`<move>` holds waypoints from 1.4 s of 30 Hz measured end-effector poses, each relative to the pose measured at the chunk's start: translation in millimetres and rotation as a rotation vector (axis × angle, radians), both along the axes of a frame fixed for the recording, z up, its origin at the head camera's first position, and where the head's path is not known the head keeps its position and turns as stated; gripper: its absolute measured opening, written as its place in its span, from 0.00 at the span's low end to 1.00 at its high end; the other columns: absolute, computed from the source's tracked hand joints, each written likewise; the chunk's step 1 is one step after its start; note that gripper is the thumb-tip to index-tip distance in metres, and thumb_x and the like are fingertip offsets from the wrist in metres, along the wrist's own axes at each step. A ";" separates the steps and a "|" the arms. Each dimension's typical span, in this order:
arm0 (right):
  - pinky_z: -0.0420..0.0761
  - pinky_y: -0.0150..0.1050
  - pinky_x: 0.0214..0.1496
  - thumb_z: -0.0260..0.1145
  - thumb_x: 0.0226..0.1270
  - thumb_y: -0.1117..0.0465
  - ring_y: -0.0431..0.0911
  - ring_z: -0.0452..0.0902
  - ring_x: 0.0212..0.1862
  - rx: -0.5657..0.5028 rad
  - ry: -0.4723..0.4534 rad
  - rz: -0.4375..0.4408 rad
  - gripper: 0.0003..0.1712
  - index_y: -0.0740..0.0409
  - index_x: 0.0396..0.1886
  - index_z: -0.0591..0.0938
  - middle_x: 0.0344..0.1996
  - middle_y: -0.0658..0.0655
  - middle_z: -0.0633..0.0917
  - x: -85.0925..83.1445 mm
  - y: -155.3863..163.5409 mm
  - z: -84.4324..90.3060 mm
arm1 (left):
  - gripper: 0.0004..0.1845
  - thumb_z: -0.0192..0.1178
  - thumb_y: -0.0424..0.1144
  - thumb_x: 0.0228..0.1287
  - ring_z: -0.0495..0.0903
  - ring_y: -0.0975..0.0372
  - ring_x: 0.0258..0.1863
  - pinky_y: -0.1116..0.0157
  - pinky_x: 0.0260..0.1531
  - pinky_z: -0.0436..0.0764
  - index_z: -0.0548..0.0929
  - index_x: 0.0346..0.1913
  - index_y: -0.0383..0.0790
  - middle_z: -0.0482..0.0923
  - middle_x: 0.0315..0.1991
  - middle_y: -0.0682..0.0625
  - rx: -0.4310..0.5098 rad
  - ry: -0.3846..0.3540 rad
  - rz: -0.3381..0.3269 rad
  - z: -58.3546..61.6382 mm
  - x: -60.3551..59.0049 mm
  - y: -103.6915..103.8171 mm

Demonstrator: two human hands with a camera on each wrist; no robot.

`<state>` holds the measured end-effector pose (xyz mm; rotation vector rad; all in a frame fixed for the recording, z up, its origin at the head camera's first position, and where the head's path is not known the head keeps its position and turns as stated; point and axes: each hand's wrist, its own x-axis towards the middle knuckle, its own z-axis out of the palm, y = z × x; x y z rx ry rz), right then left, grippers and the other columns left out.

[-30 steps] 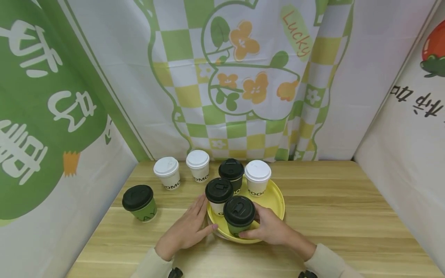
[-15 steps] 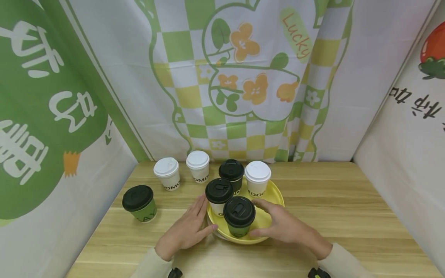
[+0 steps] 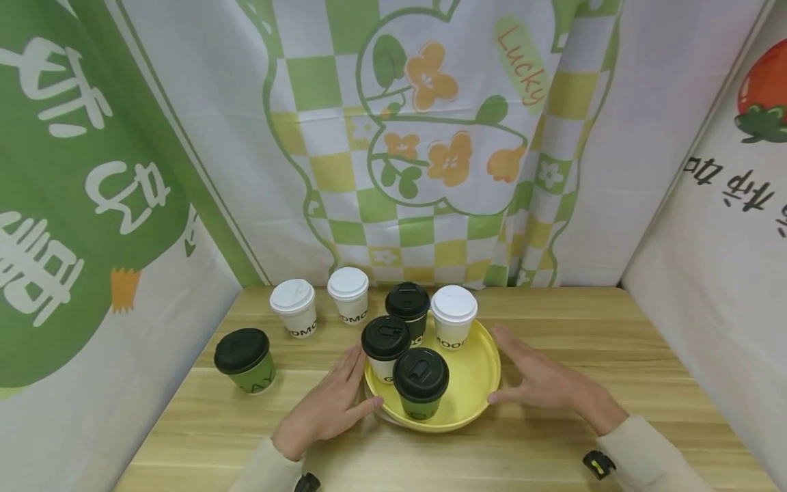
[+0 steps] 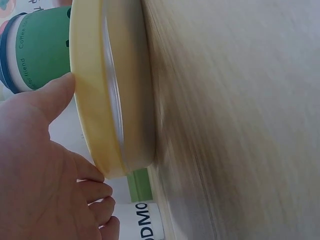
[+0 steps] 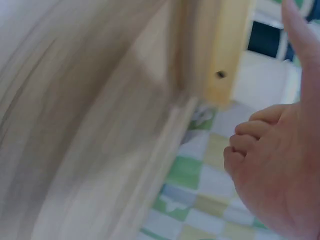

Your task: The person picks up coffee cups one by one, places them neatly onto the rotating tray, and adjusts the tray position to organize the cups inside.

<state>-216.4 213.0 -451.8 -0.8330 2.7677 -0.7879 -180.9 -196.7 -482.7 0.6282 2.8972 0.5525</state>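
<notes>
A round yellow tray (image 3: pixel 478 383) stands on the table, raised on a paler base (image 4: pixel 132 90) in the left wrist view. It bears a green cup with a black lid (image 3: pixel 421 384) at its front, a white cup with a black lid (image 3: pixel 385 347), a dark cup with a black lid (image 3: pixel 408 311) and a white-lidded cup (image 3: pixel 454 318). My left hand (image 3: pixel 328 411) touches the tray's left rim, thumb and fingers extended and spread along it. Beside the right rim, my right hand (image 3: pixel 547 380) holds nothing, thumb and fingers apart; whether it touches the rim I cannot tell.
Left of the tray stand two white cups with white lids, one (image 3: pixel 294 307) left of the other (image 3: pixel 348 295). Another green cup with a black lid (image 3: pixel 245 360) is nearer the table's left edge. A patterned curtain (image 3: pixel 418 232) hangs behind the wooden table (image 3: pixel 590 328).
My right hand has let go of the front green cup and moved right to beside the tray's right rim. The cup stays on the tray. My left hand has kept its place.
</notes>
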 end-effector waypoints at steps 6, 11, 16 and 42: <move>0.54 0.68 0.83 0.78 0.53 0.27 0.69 0.46 0.85 -0.002 -0.044 0.034 0.81 0.61 0.87 0.40 0.86 0.70 0.43 -15.9 4.8 -16.5 | 0.51 0.50 0.65 0.80 0.43 0.45 0.87 0.46 0.86 0.52 0.46 0.84 0.29 0.39 0.87 0.36 -0.008 0.012 -0.005 0.1 0.0 -1.9; 0.54 0.67 0.84 0.78 0.51 0.27 0.68 0.46 0.85 -0.008 -0.061 0.043 0.83 0.63 0.87 0.40 0.86 0.69 0.43 -23.0 5.1 -23.7 | 0.51 0.48 0.66 0.79 0.43 0.45 0.87 0.46 0.85 0.53 0.46 0.84 0.30 0.39 0.87 0.36 -0.013 0.019 -0.004 0.6 0.6 -2.4; 0.56 0.65 0.84 0.77 0.50 0.25 0.68 0.49 0.85 0.018 -0.050 0.041 0.83 0.63 0.87 0.41 0.86 0.69 0.46 -23.4 5.9 -27.3 | 0.52 0.49 0.67 0.79 0.43 0.46 0.87 0.45 0.85 0.53 0.43 0.85 0.33 0.36 0.87 0.38 -0.009 0.043 0.009 4.9 2.8 -7.3; 0.58 0.66 0.82 0.82 0.51 0.32 0.69 0.54 0.83 -0.214 0.008 -0.084 0.81 0.67 0.86 0.43 0.83 0.74 0.54 23.1 -27.5 -32.9 | 0.69 0.76 0.49 0.60 0.41 0.29 0.83 0.22 0.74 0.50 0.30 0.87 0.46 0.34 0.87 0.32 0.442 0.413 0.447 71.2 32.5 -110.4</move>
